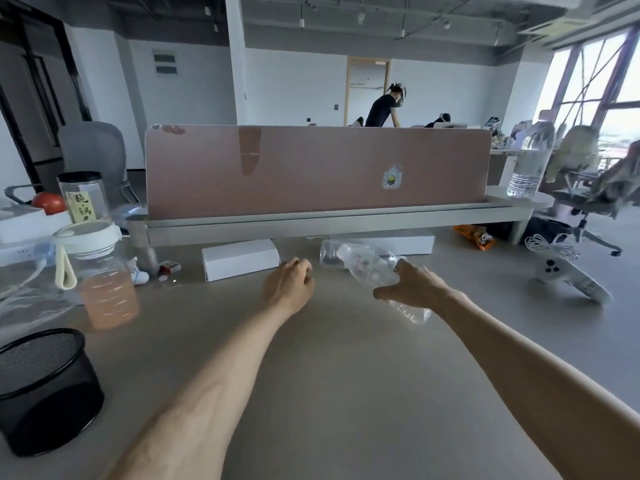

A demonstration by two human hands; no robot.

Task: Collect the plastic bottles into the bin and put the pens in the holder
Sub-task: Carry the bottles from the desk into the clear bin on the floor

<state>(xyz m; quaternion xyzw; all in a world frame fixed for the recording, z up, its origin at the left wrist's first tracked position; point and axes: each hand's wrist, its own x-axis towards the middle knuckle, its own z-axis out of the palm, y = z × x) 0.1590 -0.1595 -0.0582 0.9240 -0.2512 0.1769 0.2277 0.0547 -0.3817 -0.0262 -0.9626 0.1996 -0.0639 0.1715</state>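
Clear plastic bottle (pixel 375 271), tilted over the grey surface (pixel 346 358) right of centre, is grasped around its middle by the right hand (pixel 412 289), with the left hand (pixel 289 284) clenched on nothing just to its left and a black mesh holder (pixel 45 389) standing near left.

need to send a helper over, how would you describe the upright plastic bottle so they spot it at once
Follow the pink desk partition to its right end, where a round white shelf juts out. The clear bottle stands upright on it, alone, unlike the tilted bottle held by the right hand over the desk.
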